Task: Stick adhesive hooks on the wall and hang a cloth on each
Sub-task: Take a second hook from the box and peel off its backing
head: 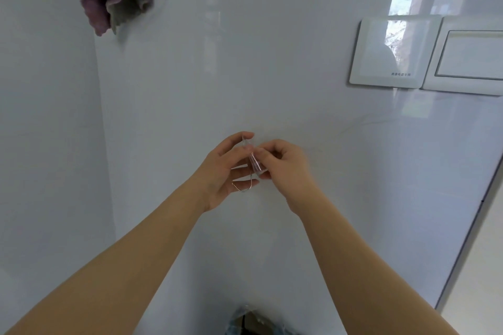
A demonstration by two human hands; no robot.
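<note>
Pinching one clear adhesive hook (254, 163) between them, left hand (221, 171) and right hand (285, 166) meet.

I faced a glossy white wall (272, 62) meeting a side wall (40, 117) in a corner at left. Two white switch plates (392, 51) sat side by side upper right, window light (402, 0) mirrored above them. A pale frame (468, 234) slanted lower right.
</note>
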